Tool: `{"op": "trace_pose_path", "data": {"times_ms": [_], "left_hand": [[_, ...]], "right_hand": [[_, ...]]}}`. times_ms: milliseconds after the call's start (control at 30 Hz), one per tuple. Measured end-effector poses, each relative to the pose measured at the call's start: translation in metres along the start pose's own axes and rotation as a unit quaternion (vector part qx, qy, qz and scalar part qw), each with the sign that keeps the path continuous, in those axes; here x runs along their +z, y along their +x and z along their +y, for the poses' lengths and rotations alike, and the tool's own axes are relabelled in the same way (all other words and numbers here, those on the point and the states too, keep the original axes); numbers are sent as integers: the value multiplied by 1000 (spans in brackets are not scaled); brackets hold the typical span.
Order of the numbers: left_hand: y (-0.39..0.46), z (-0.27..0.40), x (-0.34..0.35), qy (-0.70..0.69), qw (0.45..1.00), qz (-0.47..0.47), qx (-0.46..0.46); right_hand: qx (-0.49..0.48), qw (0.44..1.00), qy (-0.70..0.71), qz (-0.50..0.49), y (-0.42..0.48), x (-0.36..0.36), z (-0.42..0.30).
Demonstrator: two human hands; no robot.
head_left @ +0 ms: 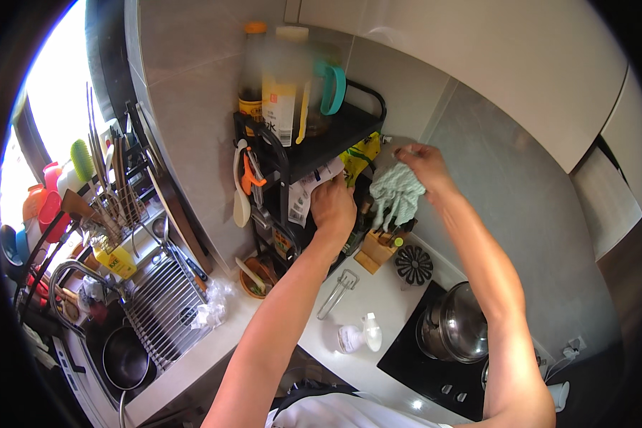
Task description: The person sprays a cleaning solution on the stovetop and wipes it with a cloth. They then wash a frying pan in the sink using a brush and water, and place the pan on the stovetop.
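Note:
My right hand [428,167] pinches a pale green knit cloth [398,190], which hangs bunched over a wooden knife block [377,250]. On the left, my left hand [334,209] reaches into the middle tier of a black metal rack [348,125]. Its fingers are partly hidden against a white printed packet [306,195], so whether they grip it cannot be seen. Behind that hand lies a yellow and green bag [365,152]. The rack's top tier carries a bottle with an orange cap [255,28], a tall carton [278,115] and a pitcher with a teal handle [334,91].
A lidded steel pot [457,326] stands on the black cooktop [406,364]. Nearer are a spray bottle [358,336], a wire rack [338,294] and a round black trivet [413,265]. Leftward, the sink holds a black pan [127,357] and a roll-up drying rack [163,310].

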State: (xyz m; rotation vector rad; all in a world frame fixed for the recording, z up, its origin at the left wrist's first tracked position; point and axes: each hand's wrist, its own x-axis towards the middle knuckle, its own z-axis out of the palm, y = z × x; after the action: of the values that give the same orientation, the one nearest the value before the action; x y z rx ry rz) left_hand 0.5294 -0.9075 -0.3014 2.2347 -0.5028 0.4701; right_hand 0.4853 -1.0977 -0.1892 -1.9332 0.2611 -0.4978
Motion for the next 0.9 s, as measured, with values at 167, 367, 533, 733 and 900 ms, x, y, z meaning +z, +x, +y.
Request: {"op": "trace_pose_path", "data": {"times_ms": [167,367,533,733,900], "left_hand": [[-11,6,-11,42,998,47,12],[-15,10,-14,71,995,62,42],[-17,3,-2,102,990,54,79],[-12,-5,8,132,988,42,69],[-5,-5,11,129,991,-7,45]], "right_hand": [[-30,964,264,-6,7,-1,-67],[-204,977,15,56,61,63,-78],[-419,860,-276,-91,108,95,-35],[-374,820,-404,-157,110,94,-73],[-446,805,-363,-145,92,70,-64]]}}
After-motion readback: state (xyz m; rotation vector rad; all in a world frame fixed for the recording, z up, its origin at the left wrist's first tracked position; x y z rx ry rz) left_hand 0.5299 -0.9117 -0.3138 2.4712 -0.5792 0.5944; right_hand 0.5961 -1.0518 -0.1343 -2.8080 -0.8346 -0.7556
